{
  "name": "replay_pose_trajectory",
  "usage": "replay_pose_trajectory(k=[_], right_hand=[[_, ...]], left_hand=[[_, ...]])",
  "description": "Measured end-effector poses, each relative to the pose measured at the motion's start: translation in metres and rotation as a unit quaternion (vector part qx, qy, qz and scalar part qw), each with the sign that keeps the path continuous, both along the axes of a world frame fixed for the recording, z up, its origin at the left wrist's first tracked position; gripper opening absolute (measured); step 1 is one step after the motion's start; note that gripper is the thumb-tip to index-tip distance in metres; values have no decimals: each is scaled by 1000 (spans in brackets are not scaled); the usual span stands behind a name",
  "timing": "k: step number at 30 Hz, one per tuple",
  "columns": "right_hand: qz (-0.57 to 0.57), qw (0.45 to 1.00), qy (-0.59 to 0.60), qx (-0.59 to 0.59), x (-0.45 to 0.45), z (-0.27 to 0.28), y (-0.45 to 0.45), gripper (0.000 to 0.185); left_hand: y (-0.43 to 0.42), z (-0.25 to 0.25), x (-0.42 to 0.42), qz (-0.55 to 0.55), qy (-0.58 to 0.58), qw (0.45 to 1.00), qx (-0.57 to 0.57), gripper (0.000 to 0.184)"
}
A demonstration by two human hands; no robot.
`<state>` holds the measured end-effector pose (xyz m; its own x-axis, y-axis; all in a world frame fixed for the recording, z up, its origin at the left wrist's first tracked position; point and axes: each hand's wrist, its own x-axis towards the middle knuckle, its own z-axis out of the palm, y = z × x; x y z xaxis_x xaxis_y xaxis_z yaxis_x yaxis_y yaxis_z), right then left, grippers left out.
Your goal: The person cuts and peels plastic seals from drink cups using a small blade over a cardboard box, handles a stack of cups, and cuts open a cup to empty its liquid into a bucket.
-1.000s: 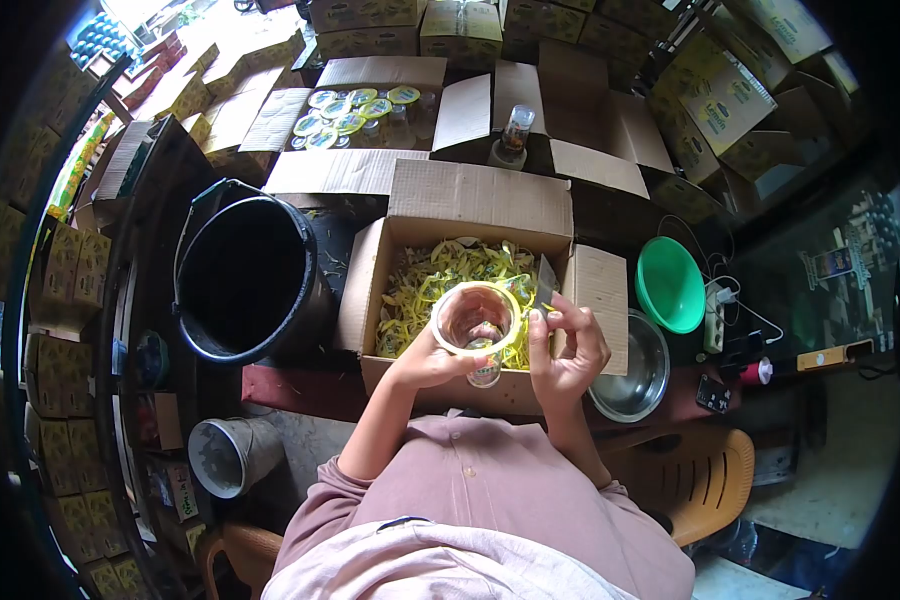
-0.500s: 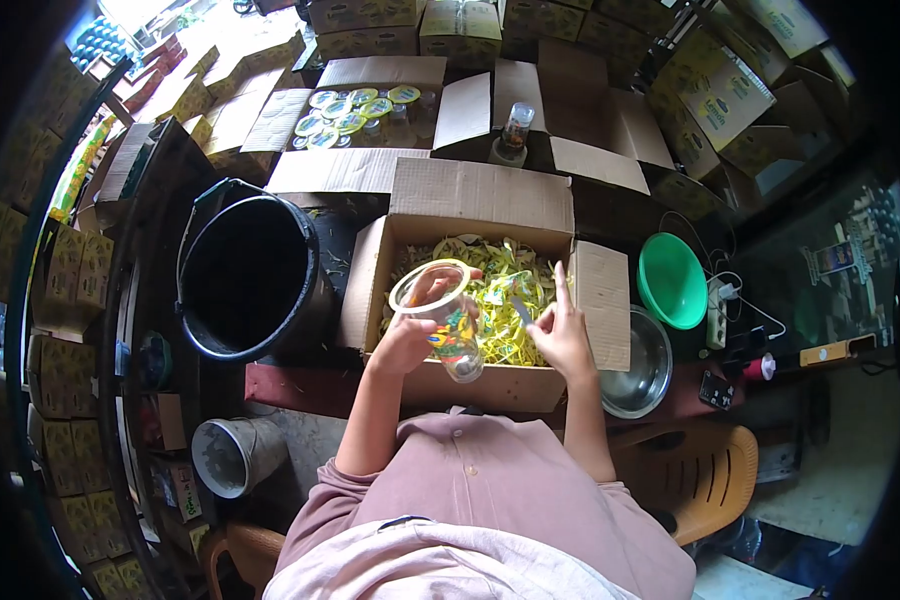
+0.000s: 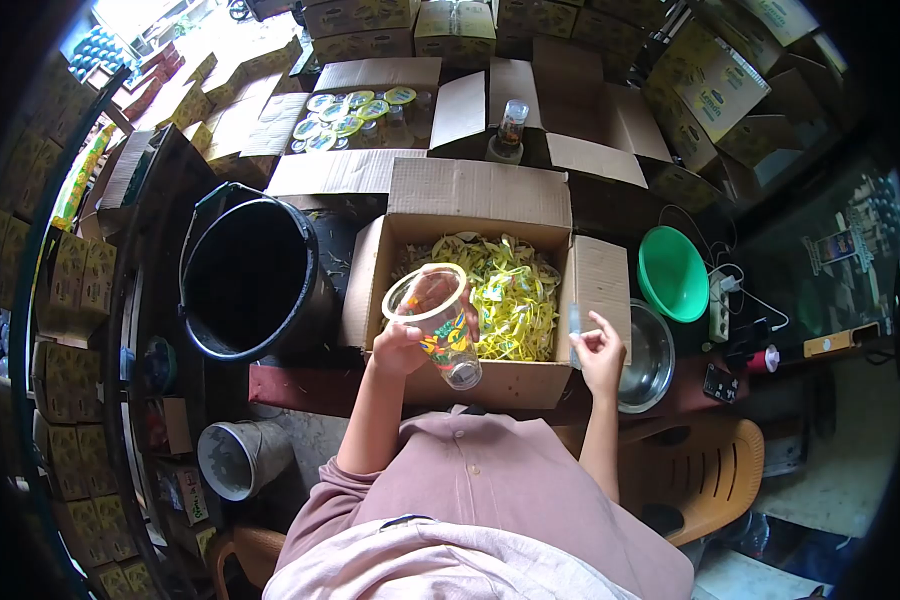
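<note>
Fingers of the left hand curl round the wall of a clear cup, gripping it below the rim, likely to leave the lip uncovered. Cup is tilted, mouth up and away, base toward the person, above the near edge of an unfolded carton. Right hand pinches a thin blade between thumb and fingers, pointing up, well apart from the cup, probably to keep its edge clear of it. Blade is small and washed out here; can't tell which edge is sharp.

Carton sits on the bench right in front of the torso, flaps folded out, presumably for easy reach. Yellow-green strips fill it; loose pile, some trailing.

Left of carton: black bucket, mouth facing up. Right: green bowl near a metal bowl, both within arm's reach. Beyond: second carton holding cups with yellow-rimmed lids, grouped together, likely to keep them upright. A glass-like stack stands beside that. Grey pail sits low on the left, off the bench.
</note>
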<state>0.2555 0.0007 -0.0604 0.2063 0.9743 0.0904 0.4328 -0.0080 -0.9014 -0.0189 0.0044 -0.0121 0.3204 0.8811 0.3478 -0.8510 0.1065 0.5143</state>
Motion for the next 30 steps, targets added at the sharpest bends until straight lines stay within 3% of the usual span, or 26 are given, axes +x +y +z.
replay_pose_trajectory(k=[5,6,7,9,22,30], right_hand=[[-35,986,71,146,-42,50,-17,35],[-21,979,70,192,-54,63,-20,31],[-4,973,-5,232,-64,79,-23,27],[15,952,-31,303,-84,95,-25,23],[16,921,-88,379,-114,105,-45,20],[19,926,-93,365,-114,104,-44,21]], left_hand=[[-3,-1,9,177,231,956,36,73],[-5,9,15,190,186,963,37,65],[-7,14,19,213,230,948,61,63],[-12,22,24,236,264,931,86,65],[-37,21,32,221,282,928,104,66],[-42,18,30,193,321,919,124,64]])
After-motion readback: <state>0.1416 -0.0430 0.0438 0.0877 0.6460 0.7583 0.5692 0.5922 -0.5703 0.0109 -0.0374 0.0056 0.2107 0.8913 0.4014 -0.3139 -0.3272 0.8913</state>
